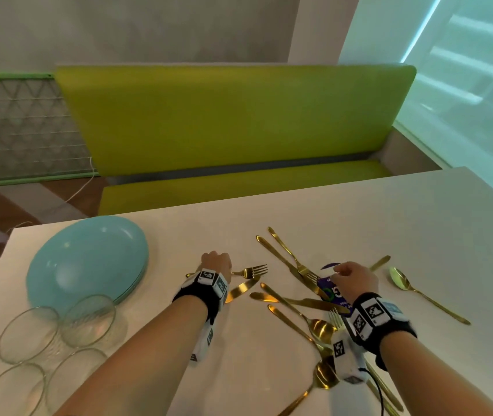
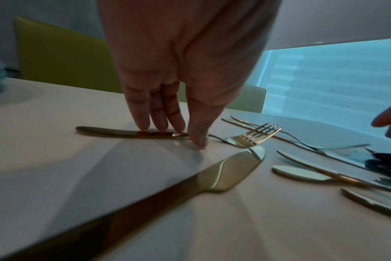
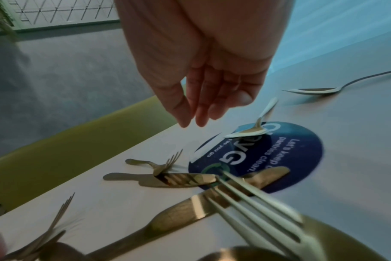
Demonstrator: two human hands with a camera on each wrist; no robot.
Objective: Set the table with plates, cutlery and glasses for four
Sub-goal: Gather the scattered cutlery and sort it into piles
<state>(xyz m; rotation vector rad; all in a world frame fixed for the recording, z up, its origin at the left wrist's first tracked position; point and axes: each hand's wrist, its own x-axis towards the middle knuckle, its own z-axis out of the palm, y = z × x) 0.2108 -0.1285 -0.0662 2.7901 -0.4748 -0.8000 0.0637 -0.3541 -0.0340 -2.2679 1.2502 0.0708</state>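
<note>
A stack of teal plates (image 1: pixel 86 262) lies at the table's left, with several clear glasses (image 1: pixel 89 319) in front of it. Gold knives, forks and spoons lie scattered across the middle and right. My left hand (image 1: pixel 216 262) reaches down onto one gold fork (image 1: pixel 251 271). In the left wrist view its straight fingertips (image 2: pixel 161 127) touch the fork's (image 2: pixel 252 136) handle, and the thumb rests on the table beside it. A gold knife (image 2: pixel 230 169) lies just in front. My right hand (image 1: pixel 350 276) hovers with relaxed fingers (image 3: pixel 196 118) over more cutlery, holding nothing.
A round blue sticker (image 3: pixel 279 153) on the white table (image 1: pixel 359 211) lies under some cutlery. One spoon (image 1: pixel 401 280) lies apart at the right. A green bench (image 1: pixel 233 121) runs along the far edge. Bare tabletop shows at the far right.
</note>
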